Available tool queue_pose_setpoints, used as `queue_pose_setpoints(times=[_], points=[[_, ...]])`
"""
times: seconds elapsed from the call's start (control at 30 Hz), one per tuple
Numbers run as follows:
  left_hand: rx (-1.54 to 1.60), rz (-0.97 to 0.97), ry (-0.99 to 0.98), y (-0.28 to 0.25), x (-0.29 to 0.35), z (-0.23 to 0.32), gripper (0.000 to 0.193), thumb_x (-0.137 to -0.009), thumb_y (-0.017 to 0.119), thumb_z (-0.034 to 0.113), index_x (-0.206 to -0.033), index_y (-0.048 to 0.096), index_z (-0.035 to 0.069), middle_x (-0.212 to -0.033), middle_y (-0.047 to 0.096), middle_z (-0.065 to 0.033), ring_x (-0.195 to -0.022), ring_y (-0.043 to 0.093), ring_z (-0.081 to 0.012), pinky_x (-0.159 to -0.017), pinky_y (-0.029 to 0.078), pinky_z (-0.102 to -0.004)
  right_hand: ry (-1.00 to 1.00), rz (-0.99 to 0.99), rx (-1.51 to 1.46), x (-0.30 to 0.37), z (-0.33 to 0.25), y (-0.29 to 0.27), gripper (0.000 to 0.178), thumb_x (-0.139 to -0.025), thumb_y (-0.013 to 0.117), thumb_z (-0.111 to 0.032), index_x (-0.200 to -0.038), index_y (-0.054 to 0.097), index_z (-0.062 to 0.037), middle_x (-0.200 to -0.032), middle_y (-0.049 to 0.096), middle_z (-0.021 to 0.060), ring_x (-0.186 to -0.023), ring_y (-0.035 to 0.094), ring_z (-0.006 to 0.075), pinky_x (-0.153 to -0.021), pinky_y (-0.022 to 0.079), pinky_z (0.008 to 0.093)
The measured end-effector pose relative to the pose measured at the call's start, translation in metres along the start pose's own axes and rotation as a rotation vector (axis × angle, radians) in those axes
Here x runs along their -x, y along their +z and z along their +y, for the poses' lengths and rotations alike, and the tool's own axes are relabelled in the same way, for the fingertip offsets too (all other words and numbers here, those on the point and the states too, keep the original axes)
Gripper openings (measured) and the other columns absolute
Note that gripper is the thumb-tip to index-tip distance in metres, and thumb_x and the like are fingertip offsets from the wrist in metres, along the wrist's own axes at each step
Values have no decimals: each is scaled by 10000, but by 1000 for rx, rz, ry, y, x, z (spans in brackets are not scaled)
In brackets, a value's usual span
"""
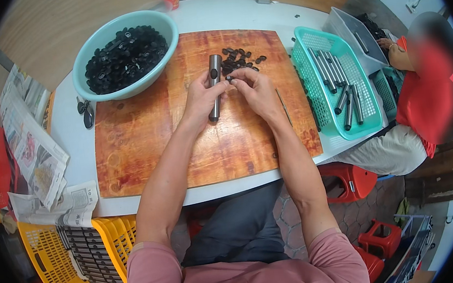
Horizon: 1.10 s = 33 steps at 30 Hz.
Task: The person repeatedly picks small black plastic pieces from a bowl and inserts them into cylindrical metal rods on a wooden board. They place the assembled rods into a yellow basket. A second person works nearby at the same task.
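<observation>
Right now, your left hand (pixel 200 99) is wrapped around a metal tube (pixel 215 62), which sticks out above and below the grip, while your right hand (pixel 254 88) pinches a small dark piece (pixel 230 79) just beside it. That tube seems unfinished, though I can't tell whether the dark oval on its side is a fitted piece or a hole; loose black pieces (pixel 241 58) remain just beyond your hands on the wooden board (pixel 146 154). Farther out, a heaped bowl (pixel 150 79) stands left and a basket (pixel 316 99) of tubes right, their completion unclear.
</observation>
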<state>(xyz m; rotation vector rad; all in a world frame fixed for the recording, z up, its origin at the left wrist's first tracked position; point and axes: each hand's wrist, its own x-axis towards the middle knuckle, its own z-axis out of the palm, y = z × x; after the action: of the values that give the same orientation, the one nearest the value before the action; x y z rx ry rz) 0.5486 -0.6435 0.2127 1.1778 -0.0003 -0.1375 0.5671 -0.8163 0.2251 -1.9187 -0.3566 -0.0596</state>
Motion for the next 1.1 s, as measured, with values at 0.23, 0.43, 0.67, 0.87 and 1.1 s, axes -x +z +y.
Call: queue_pose_setpoints(times=[0.23,0.43,0.67,0.87,1.1], points=[[-70,47,13,-3,-1,1,456,-919,722,61,-1325,542,-40,-878,656,-34,-666,595,-73,-583,487,-212,41,-61,-29,2,3,-3,215,-950,644,-77,-1117,716,38,-911,734,84,-806,653,140,-726,515,301],[-95,19,-7,-1,1,5,445,-918,723,66,-1312,549,-45,-851,652,-30,-643,591,-71,-565,484,-216,153,-106,-228,0,1,-7,210,-958,641,-68,-1127,719,27,-914,720,54,-800,613,100,-718,496,276],[-26,164,-5,-5,-2,7,221,-1015,625,222,-1066,587,10,-846,629,-45,-641,614,-103,-565,512,-232,66,-158,155,1,5,-1,205,-924,667,-39,-1111,714,30,-971,703,118,-858,672,219,-766,535,356],[184,159,-106,-9,-3,7,242,-1061,538,258,-1077,580,20,-932,637,-91,-755,639,-155,-640,553,-289,-62,-37,258,0,21,6,227,-911,696,-60,-1126,714,7,-990,654,157,-900,681,301,-785,545,396],[234,202,-128,-14,-3,7,269,-1068,516,258,-1125,584,4,-981,656,-108,-793,635,-172,-695,557,-314,-74,-29,331,2,3,8,231,-886,714,-71,-1107,714,-5,-998,660,153,-889,677,313,-791,543,418]])
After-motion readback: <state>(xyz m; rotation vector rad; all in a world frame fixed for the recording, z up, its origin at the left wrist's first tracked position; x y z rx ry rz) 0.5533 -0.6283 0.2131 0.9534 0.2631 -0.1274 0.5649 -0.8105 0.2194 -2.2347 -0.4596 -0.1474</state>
